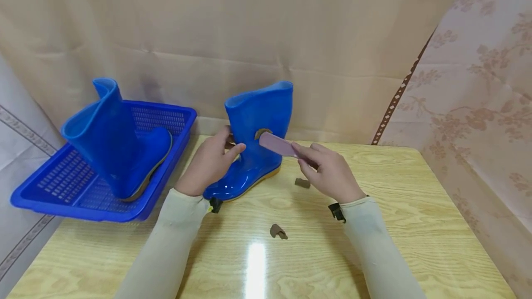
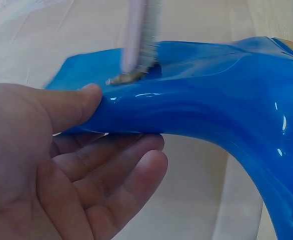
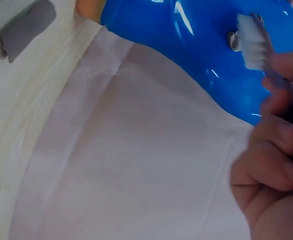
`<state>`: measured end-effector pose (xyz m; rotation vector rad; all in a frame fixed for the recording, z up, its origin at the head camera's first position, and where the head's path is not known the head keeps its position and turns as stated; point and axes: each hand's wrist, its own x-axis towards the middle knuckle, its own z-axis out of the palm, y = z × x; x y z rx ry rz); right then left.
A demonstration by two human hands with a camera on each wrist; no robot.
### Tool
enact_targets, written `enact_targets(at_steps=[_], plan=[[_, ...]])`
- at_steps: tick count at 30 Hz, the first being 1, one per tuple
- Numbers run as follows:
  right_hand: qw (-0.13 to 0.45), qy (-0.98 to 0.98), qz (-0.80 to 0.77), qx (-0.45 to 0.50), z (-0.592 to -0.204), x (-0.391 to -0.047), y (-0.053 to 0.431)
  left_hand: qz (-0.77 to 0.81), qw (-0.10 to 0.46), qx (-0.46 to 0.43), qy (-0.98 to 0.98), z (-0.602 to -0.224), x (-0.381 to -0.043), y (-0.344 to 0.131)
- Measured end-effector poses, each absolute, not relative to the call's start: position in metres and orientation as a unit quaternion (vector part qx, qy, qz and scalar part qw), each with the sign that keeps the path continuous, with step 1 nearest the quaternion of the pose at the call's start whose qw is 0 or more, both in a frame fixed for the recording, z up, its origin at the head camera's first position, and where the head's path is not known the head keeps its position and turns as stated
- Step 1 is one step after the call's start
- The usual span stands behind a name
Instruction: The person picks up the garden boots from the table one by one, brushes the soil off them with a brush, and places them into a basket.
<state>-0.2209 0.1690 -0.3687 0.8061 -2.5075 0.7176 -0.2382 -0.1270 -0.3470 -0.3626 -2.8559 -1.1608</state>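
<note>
A blue rain boot [image 1: 266, 110] stands on the table, toe toward the near left. My left hand [image 1: 209, 163] holds its shaft from the left, with the thumb on one side and the fingers along the other in the left wrist view. My right hand [image 1: 330, 172] grips the handle of a brush [image 1: 276, 144] with a pale purple back. White bristles [image 3: 251, 45] show in the right wrist view, right at a brown, mud-like patch [image 1: 261, 132] on the shaft. Part of that patch is hidden behind the brush head.
A blue plastic basket [image 1: 99, 216] on the left holds a second blue boot [image 1: 108, 146]. One brown piece [image 1: 302, 182] lies right of the standing boot, another brown piece [image 1: 277, 231] nearer the front. Behind the table hangs a beige curtain [image 1: 341, 59].
</note>
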Motion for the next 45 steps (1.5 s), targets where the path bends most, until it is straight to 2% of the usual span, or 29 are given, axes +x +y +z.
enact_targets(at_steps=[3,6,12,22,30,38,45], plan=[[0.240,-0.880,0.273,0.305,-0.368,-0.220,0.168,-0.367,0.022,-0.134,-0.920,-0.347,-0.237,-0.128],[0.251,-0.864,0.281,0.335,-0.367,-0.220,0.164,-0.352,0.028,-0.163,-0.921,-0.346,-0.235,-0.129],[0.247,-0.863,0.265,0.352,-0.370,-0.219,0.157,-0.340,0.025,-0.187,-0.921,-0.343,-0.233,-0.129],[0.200,-0.893,0.282,0.287,-0.370,-0.217,0.160,-0.350,0.016,-0.138,-0.927,-0.346,-0.236,-0.126],[0.185,-0.911,0.257,0.264,-0.368,-0.219,0.166,-0.369,0.015,-0.115,-0.922,-0.351,-0.236,-0.129],[0.261,-0.879,0.275,0.290,-0.364,-0.218,0.164,-0.359,0.023,-0.131,-0.924,-0.350,-0.236,-0.129],[0.247,-0.879,0.272,0.303,-0.367,-0.218,0.161,-0.348,0.026,-0.159,-0.923,-0.348,-0.236,-0.127]])
